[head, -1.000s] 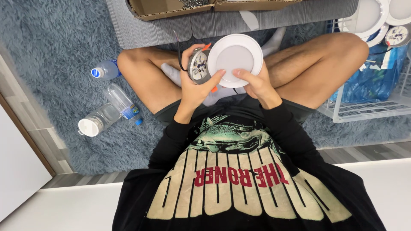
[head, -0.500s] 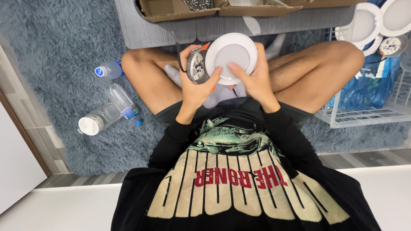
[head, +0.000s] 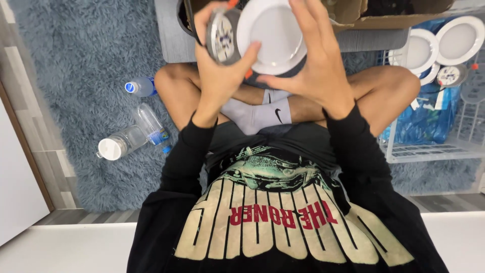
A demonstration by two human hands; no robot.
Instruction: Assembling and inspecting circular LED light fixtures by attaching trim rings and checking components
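White plastic, round and smooth-faced: the recessed ceiling light (head: 273, 35) sits high in the view, raised in front of the person's chest and just short of the open cardboard box (head: 353, 12) on the low grey table (head: 172, 40). Its metal back housing (head: 222, 35) (silvery, with what looks like a spring clip and an orange tab at the edge) points to the person's left. The left hand (head: 222, 76) wraps that housing, fingers curled round the top and thumb pressed on the lower rim of the white face, so the grip is closed firmly on the lamp. The right hand (head: 316, 60) lies over the face from the other side, fingers spread and curved along the rim, also holding; the two hands appear to brace the fixture so it cannot turn.

Below, the person sits cross-legged in white socks (head: 255, 111) on a shaggy blue-grey rug (head: 76, 60). Three plastic water bottles (head: 136, 131) lie on the rug to the left. To the right, a white wire rack (head: 429, 146) holds more round lights of the same kind (head: 439, 45) above blue packaging (head: 424, 121).
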